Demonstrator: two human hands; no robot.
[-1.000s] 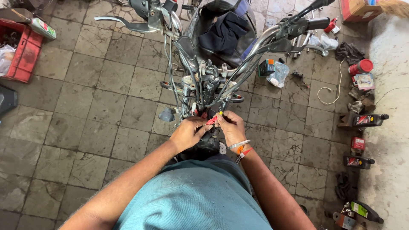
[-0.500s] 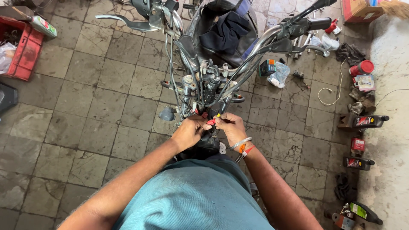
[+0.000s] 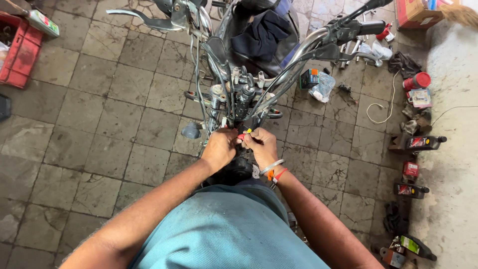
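Seen from above, the left hand [image 3: 219, 148] and right hand [image 3: 260, 146] meet, each grip pinching small red and yellow wires [image 3: 244, 134] at the front of a stripped motorcycle [image 3: 239, 94]. Beyond, dark cloth [image 3: 261, 30] drapes its frame.

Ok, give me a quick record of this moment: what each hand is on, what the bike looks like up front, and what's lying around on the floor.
left hand: closed around small red and yellow wires at the front of the motorcycle
right hand: pinching the same wires, touching the left hand; bangle on the wrist
motorcycle: front stripped, cables showing, handlebar above the hands
seat area: dark cloth lying on it
floor right: dark oil bottles, red can, white cord
floor left: red crate
what the wires join: hidden by fingers
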